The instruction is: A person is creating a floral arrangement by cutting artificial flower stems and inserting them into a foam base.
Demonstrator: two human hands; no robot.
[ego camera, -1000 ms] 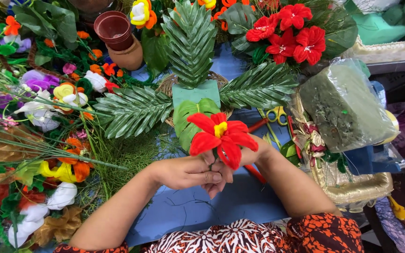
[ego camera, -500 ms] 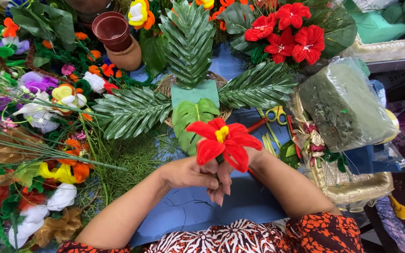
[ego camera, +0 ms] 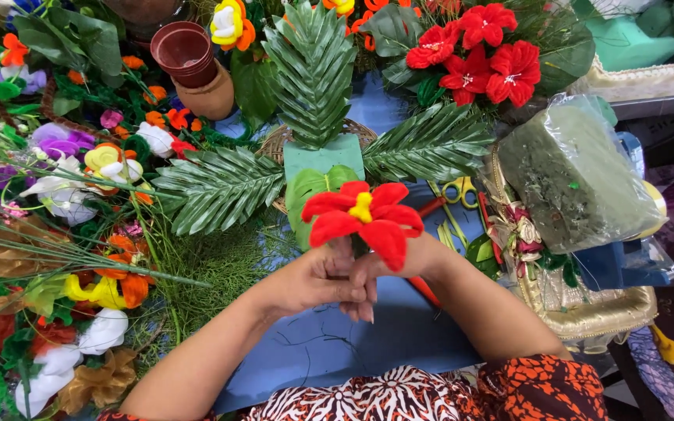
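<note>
While the left hand (ego camera: 317, 279) and right hand (ego camera: 388, 269) close together around its stem, the red flower (ego camera: 364, 218) stands upright above the blue worktop (ego camera: 368, 343): five fuzzy red petals, yellow centre, before a green foam block (ego camera: 324, 157).

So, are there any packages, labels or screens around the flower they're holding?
Wrapped foam block: right of the red flower, a grey-green brick in clear crinkled plastic, resting on a gold-edged tray.
No labels, signs or screens visible.
</note>
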